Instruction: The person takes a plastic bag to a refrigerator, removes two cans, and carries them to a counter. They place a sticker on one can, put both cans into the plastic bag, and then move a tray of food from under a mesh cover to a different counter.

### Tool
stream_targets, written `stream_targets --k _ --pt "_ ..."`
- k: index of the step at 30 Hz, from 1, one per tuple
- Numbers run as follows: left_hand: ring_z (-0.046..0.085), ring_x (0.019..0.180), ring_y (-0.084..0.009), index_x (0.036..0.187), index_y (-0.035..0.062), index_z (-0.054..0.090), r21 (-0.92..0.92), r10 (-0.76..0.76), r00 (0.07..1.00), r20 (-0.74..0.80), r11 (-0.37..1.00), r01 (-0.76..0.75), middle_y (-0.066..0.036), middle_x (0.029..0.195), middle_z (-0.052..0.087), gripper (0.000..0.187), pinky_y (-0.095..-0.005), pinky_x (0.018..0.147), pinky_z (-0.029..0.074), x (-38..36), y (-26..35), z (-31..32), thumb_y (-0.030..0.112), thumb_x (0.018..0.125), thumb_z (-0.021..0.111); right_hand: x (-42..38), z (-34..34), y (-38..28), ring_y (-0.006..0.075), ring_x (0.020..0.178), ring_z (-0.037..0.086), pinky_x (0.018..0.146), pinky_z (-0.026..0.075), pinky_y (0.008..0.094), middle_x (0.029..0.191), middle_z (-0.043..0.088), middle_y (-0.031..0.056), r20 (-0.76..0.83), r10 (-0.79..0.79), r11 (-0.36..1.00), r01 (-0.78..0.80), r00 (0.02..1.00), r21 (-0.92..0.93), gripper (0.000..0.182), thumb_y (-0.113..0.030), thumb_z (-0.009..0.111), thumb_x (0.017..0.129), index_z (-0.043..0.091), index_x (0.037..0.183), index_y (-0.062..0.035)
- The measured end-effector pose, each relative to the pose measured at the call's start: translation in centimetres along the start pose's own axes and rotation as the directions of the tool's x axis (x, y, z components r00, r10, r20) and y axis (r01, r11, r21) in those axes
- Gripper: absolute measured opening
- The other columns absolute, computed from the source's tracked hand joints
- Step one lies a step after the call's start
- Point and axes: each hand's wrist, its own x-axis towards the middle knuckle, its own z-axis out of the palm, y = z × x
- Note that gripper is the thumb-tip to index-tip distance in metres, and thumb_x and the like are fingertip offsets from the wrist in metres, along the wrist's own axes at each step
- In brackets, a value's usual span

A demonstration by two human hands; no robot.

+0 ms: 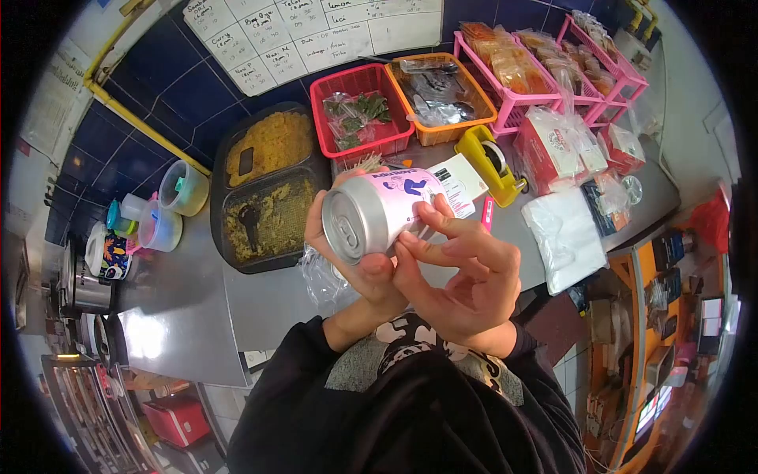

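Observation:
My left hand (365, 278) grips a pink and white drink can (379, 212) from below, holding it on its side with the silver top and pull tab facing me. My right hand (466, 272) touches the can's side with thumb and forefinger, the other fingers spread. A white printed label (460, 180) sticks up behind the can, between it and the counter. Both hands are held above the grey steel counter (181, 316).
Two black trays of yellow food (272, 186) lie left of the hands. Red (359, 110), orange (442, 87) and pink baskets (521, 71) line the back. A yellow tape dispenser (489, 162), bagged goods, white plastic bags (564, 233) and plastic tubs (183, 188) stand around.

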Motion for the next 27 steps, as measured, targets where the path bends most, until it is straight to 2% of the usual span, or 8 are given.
stream_targets --k 7,9,11,13,14,17,24,27 --pt "0.044 0.110 -0.0342 0.128 0.0062 0.010 -0.037 0.023 1.000 -0.017 0.999 -0.023 -0.023 0.125 0.032 0.085 -0.0473 0.091 0.040 0.0 -0.2 0.2 0.065 0.078 0.046 -0.6 0.0 1.4 0.0343 0.096 0.060 0.088 0.045 0.0454 0.084 0.063 0.0213 -0.052 -0.007 0.971 0.019 0.999 0.238 0.051 0.007 0.069 0.068 0.035 0.107 0.0056" --pt "0.044 0.110 -0.0349 0.129 0.0070 0.010 -0.038 0.048 0.999 -0.019 0.998 -0.049 -0.022 0.125 0.032 0.084 -0.0476 0.092 0.040 0.0 -0.4 0.1 0.064 0.079 0.045 -0.2 -0.2 1.2 0.0365 0.102 0.057 0.089 0.044 0.0455 0.090 0.061 0.0249 -0.023 -0.021 0.999 0.022 1.000 0.035 0.053 0.004 0.070 0.066 0.040 0.109 0.0073" --pt "0.045 0.110 -0.0355 0.129 0.0086 0.010 -0.035 0.094 0.995 -0.026 0.995 -0.095 -0.022 0.125 0.033 0.083 -0.0477 0.092 0.040 0.1 -0.7 0.1 0.064 0.079 0.045 0.2 -0.5 1.1 0.0384 0.106 0.054 0.090 0.043 0.0454 0.098 0.059 0.0272 0.022 -0.014 0.998 0.015 1.000 -0.054 0.052 0.000 0.071 0.064 0.047 0.108 0.0079" --pt "0.045 0.109 -0.0355 0.129 0.0103 0.011 -0.024 0.121 0.992 -0.017 0.992 -0.122 -0.022 0.125 0.033 0.083 -0.0488 0.092 0.040 0.1 -0.6 0.2 0.066 0.078 0.046 0.7 -0.8 1.1 0.0401 0.110 0.051 0.090 0.043 0.0453 0.105 0.057 0.0282 0.085 0.008 1.000 -0.006 0.996 -0.029 0.048 -0.003 0.073 0.060 0.055 0.104 0.0073" --pt "0.045 0.109 -0.0355 0.129 0.0112 0.011 -0.020 0.134 0.991 -0.012 0.991 -0.135 -0.021 0.125 0.033 0.083 -0.0494 0.091 0.041 0.1 -0.5 0.3 0.066 0.077 0.046 0.8 -0.7 0.9 0.0410 0.108 0.052 0.090 0.043 0.0442 0.105 0.059 0.0248 0.088 0.022 1.000 -0.022 0.996 0.009 0.036 -0.005 0.074 0.057 0.064 0.091 0.0029" --pt "0.046 0.109 -0.0353 0.128 0.0125 0.013 -0.047 0.130 0.991 -0.044 0.990 -0.132 -0.020 0.124 0.034 0.084 -0.0512 0.090 0.042 0.1 -0.3 0.5 0.068 0.075 0.047 1.0 -1.2 0.8 0.0407 0.106 0.054 0.090 0.043 0.0440 0.101 0.062 0.0216 0.122 -0.014 1.000 0.017 0.992 -0.022 0.037 -0.005 0.075 0.056 0.065 0.091 0.0006" --pt "0.049 0.104 -0.0337 0.125 0.0127 0.014 -0.064 0.187 0.979 0.083 0.981 -0.182 -0.019 0.120 0.037 0.084 -0.0521 0.090 0.043 0.4 0.8 0.2 0.065 0.073 0.054 1.0 -1.4 0.3 0.0430 0.098 0.058 0.083 0.047 0.0463 0.091 0.065 0.0187 0.058 -0.088 0.996 0.088 0.994 0.001 0.031 -0.008 0.078 0.056 0.064 0.082 0.0004" --pt "0.049 0.104 -0.0337 0.123 0.0115 0.016 -0.069 0.189 0.980 0.066 0.980 -0.185 -0.020 0.119 0.038 0.085 -0.0521 0.089 0.043 0.5 1.0 0.3 0.064 0.071 0.058 1.1 -1.5 0.1 0.0360 0.092 0.061 0.081 0.051 0.0429 0.089 0.066 0.0127 0.034 -0.074 0.997 0.075 0.997 -0.033 0.027 -0.002 0.071 0.055 0.066 0.081 -0.0026"
